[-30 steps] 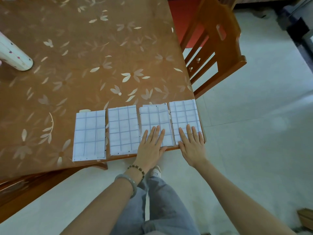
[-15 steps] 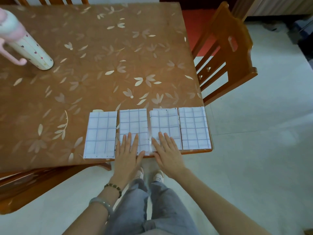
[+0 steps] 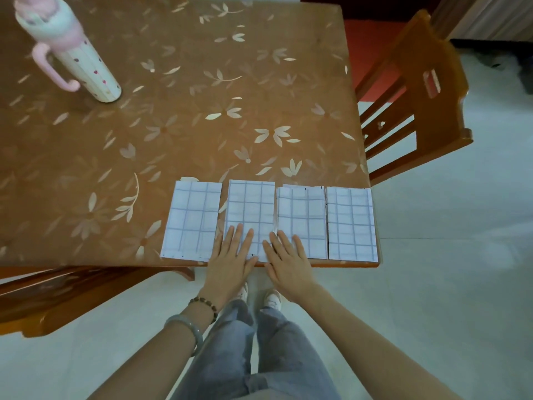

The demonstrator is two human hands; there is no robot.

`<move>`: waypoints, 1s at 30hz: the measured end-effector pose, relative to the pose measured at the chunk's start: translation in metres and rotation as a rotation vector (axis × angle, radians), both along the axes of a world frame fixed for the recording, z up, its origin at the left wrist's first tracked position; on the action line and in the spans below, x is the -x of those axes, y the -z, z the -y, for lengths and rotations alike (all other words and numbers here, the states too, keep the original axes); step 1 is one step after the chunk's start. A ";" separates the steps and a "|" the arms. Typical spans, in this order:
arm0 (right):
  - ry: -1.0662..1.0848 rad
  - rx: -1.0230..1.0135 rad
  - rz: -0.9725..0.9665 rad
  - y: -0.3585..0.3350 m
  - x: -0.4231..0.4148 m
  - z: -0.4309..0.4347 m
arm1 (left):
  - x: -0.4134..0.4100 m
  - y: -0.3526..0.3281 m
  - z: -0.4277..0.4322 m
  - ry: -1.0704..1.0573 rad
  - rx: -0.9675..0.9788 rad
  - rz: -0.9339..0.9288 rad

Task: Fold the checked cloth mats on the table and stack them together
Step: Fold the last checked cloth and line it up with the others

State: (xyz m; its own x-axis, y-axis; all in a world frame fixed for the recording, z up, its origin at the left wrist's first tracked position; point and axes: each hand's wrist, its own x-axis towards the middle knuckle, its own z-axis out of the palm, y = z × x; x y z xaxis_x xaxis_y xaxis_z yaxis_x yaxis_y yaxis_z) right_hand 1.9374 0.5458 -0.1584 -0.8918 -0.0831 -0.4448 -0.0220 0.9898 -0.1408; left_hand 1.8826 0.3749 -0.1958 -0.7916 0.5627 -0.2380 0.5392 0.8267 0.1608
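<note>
Several folded white checked cloth mats lie side by side along the table's near edge: the leftmost mat (image 3: 191,219), the second mat (image 3: 250,209), the third mat (image 3: 302,215) and the rightmost mat (image 3: 350,223). My left hand (image 3: 232,258) rests flat, fingers spread, on the near end of the second mat. My right hand (image 3: 285,256) lies flat over the gap between the second and third mats. Neither hand grips anything.
The brown flower-patterned table (image 3: 173,125) carries a white and pink bottle (image 3: 72,56) with a pink handle at the far left. A wooden chair (image 3: 418,96) stands at the right side; another wooden chair (image 3: 72,293) is tucked under the near left edge.
Both hands have slid left along the row, from the two rightmost mats to the second and third mats. The view has tilted up, showing more of the bottle.
</note>
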 end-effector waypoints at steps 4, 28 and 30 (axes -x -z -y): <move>0.022 0.051 -0.110 -0.009 0.004 0.011 | 0.005 -0.012 0.017 -0.060 -0.077 -0.014; -0.240 0.024 -0.009 -0.003 0.047 0.090 | 0.034 -0.017 0.112 -0.362 -0.024 0.034; -0.205 0.063 -0.074 -0.008 0.047 0.088 | 0.034 -0.015 0.110 -0.359 -0.016 0.034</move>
State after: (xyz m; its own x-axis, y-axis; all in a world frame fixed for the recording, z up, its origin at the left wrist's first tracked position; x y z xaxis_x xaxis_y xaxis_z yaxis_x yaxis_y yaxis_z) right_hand 1.8903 0.4579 -0.1505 -0.8834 -0.2913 -0.3669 -0.2343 0.9529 -0.1924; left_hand 1.8483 0.2651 -0.1804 -0.9311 0.2545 -0.2612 0.2095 0.9595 0.1881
